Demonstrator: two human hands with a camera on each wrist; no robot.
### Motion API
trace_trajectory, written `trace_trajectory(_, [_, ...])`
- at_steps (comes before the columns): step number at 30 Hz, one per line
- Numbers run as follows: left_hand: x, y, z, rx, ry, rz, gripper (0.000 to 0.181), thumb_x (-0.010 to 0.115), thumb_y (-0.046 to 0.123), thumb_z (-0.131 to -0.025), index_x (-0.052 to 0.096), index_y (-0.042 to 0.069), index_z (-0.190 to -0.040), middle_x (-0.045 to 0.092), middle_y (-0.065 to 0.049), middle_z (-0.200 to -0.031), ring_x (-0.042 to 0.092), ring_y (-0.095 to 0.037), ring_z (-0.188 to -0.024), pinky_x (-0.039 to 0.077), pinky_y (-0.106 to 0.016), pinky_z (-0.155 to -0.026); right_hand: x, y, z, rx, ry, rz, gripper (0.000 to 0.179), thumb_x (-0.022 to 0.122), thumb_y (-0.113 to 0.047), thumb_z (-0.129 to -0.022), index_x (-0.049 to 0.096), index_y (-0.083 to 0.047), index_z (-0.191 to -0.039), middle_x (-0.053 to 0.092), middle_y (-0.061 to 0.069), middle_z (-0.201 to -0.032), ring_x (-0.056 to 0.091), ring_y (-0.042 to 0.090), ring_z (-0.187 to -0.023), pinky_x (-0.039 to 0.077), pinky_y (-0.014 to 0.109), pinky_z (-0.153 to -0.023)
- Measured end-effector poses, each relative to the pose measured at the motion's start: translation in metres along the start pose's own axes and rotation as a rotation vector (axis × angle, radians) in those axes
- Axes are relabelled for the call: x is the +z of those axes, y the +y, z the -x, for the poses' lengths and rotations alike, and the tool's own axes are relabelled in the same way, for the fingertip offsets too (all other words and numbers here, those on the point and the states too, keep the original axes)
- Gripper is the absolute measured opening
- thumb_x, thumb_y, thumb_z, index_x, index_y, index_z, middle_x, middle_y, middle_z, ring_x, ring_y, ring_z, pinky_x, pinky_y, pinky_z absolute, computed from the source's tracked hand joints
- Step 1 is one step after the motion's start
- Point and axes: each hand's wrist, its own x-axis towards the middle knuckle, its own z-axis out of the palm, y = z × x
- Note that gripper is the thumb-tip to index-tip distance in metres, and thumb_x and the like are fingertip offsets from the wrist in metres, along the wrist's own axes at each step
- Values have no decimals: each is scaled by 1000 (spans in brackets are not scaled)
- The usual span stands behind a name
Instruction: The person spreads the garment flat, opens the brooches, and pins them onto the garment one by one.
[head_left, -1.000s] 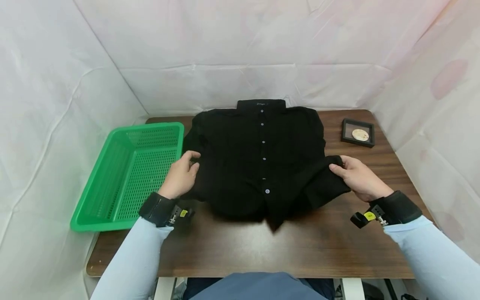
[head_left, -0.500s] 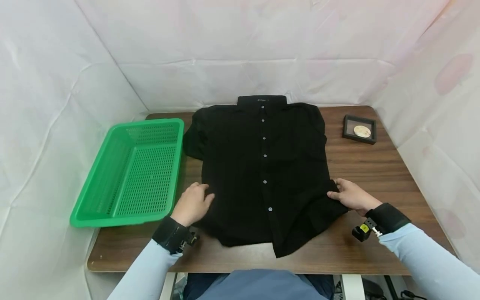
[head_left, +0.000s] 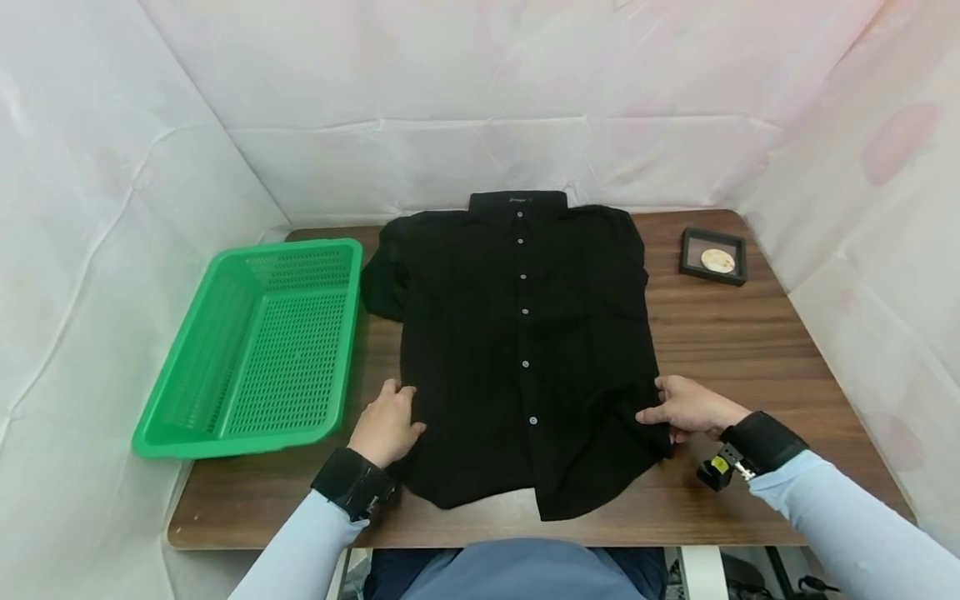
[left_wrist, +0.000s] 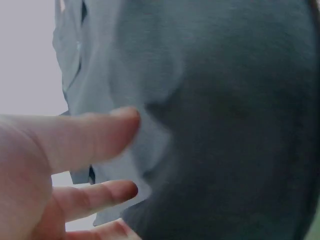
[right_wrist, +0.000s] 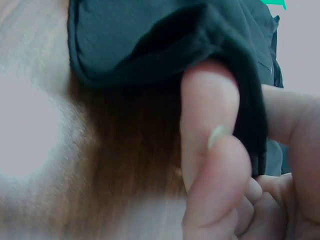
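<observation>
A black button-up shirt (head_left: 480, 333) lies front side up on the table, its collar toward the back wall. At the shirt's lower right edge, my right hand (head_left: 692, 408) pinches the fabric between thumb and fingers. In the right wrist view, the index finger (right_wrist: 210, 100) sits under the raised hem (right_wrist: 165, 60), with the thumb on the other side. My left hand (head_left: 384, 425) is by the lower left edge of the shirt. The left wrist view has its thumb (left_wrist: 85, 140) and fingers (left_wrist: 100, 197) held apart over the cloth, gripping nothing.
On the left of the wooden table (head_left: 742, 342) stands a green plastic basket (head_left: 341, 333), close to the shirt's sleeve. A small dark frame (head_left: 686, 250) holding a round pale disc lies at the back right. White sheeting (head_left: 420, 75) encloses the back and sides.
Both hands have come down toward the table's front edge. The shirt's lower part, bunched and raised before, now lies spread flat. The right hand has shifted slightly inward with the hem.
</observation>
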Motion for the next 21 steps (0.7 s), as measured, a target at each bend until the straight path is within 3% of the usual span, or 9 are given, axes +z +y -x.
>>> trace_trajectory(5, [6, -5, 3, 19, 42, -31, 39, 72, -5, -74, 64, -7, -113, 53, -22, -110, 62, -33, -71, 53, -46, -65, 8, 1, 1, 14, 9, 18, 47, 73, -16, -85, 44, 9, -111, 54, 8, -64, 52, 13, -43, 44, 24, -41])
trace_trajectory(8, [9, -6, 4, 32, 30, -39, 31, 68, -10, -72, 66, -5, -103, 51, -18, -102, 57, -27, -62, 50, -42, -57, 14, 3, 2, 19, 0, 24, 50, 75, -17, -84, 43, 9, -114, 56, 10, -65, 53, 14, -43, 44, 25, -41])
trace_trajectory(14, [8, -5, 2, 69, 34, -63, 22, 69, -14, -71, 67, -3, -90, 50, -16, -96, 52, -23, -58, 48, -39, -54, 21, 2, -2, 3, -20, 42, 50, 76, -19, -83, 45, 7, -113, 58, 10, -68, 54, 13, -46, 44, 25, -42])
trace_trajectory(17, [9, -2, 1, 96, 90, -88, 24, 70, -12, -70, 67, -6, -92, 51, -21, -103, 53, -30, -71, 50, -43, -60, 19, 1, -2, 11, -14, 56, 49, 75, -23, -85, 46, 6, -112, 58, 11, -71, 55, 14, -48, 45, 26, -43])
trace_trajectory(21, [9, 8, -5, 123, 219, -74, 42, 75, 2, -74, 62, -10, -112, 44, -29, -127, 45, -43, -108, 50, -51, -80, 11, 0, 1, 18, 5, 68, 50, 66, -35, -91, 49, 5, -116, 56, 10, -75, 54, 17, -54, 47, 30, -47])
